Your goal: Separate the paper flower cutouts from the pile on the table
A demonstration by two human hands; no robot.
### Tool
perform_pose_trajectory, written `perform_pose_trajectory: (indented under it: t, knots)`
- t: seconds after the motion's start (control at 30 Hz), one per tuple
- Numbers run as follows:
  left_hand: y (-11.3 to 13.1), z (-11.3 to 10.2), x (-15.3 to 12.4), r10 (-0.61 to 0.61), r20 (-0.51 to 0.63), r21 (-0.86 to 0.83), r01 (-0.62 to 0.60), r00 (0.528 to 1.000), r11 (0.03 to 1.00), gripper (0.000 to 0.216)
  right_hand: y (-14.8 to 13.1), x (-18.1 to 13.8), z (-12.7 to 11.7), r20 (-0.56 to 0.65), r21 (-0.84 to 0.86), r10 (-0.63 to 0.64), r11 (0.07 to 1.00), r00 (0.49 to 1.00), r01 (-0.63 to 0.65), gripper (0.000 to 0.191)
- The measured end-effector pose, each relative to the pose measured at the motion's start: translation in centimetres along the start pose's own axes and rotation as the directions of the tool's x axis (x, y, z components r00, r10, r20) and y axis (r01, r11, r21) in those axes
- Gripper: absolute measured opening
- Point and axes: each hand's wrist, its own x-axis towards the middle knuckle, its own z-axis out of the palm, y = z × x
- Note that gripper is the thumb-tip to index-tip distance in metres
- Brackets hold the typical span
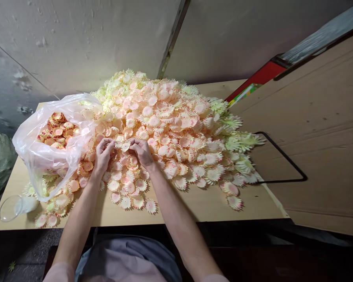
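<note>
A big heap of fabric-like flower petal discs (pixel 164 129), pale pink and cream with red-tipped fringes, covers much of the table. Over its near left part, my left hand (pixel 104 152) is closed in a pinch, thumb and forefinger at the edge of a pale petal disc (pixel 125 146). My right hand (pixel 141 152) pinches from the other side of that small disc, fingers curled. Both hands are close together, and the fingertips partly hide what they grip. To the left, a clear plastic bag (pixel 54 156) stands open with deeper red and orange petal discs (pixel 58 131) inside.
A clear cup (pixel 16 207) lies on its side at the table's (pixel 176 213) front left corner. A grey wall (pixel 106 39) rises behind the heap. On the right stand a cardboard sheet (pixel 320 156) and a black metal loop (pixel 285 156). A green sack (pixel 0 164) sits far left.
</note>
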Motion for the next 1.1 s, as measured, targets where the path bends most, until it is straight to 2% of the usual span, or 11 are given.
perform_pose_trajectory:
  t: [0.2, 0.47, 0.73, 0.97, 1.1]
  knots:
    - [-0.1, 0.4, -0.2, 0.002, -0.022, 0.019, -0.002, 1.000, 1.000, 0.026, -0.2, 0.0, 0.2, 0.009, 0.024, -0.001, 1.000, 1.000, 0.000, 0.015]
    - [-0.5, 1.1, -0.2, 0.024, -0.043, -0.049, -0.026, 0.999, 0.998, 0.024, 0.1, 0.1, 0.2, -0.010, 0.062, 0.062, 0.996, 0.998, -0.061, 0.029]
    - [-0.2, 0.8, -0.2, 0.037, -0.009, -0.053, -0.037, 0.999, 0.998, 0.026, -0.3, -0.1, 0.5, -0.024, 0.052, 0.063, 0.997, 0.998, -0.061, 0.013]
    - [0.3, 0.9, -0.5, 0.025, 0.025, 0.018, -0.025, 0.999, 1.000, 0.028, 0.6, 0.3, 0.3, 0.004, 0.202, 0.101, 0.974, 0.995, -0.100, 0.010]
    - [0.1, 1.0, -0.6, 0.025, 0.027, 0.008, -0.025, 0.999, 1.000, 0.028, 1.1, 0.8, 0.1, -0.029, 0.236, 0.129, 0.964, 0.991, -0.119, 0.011]
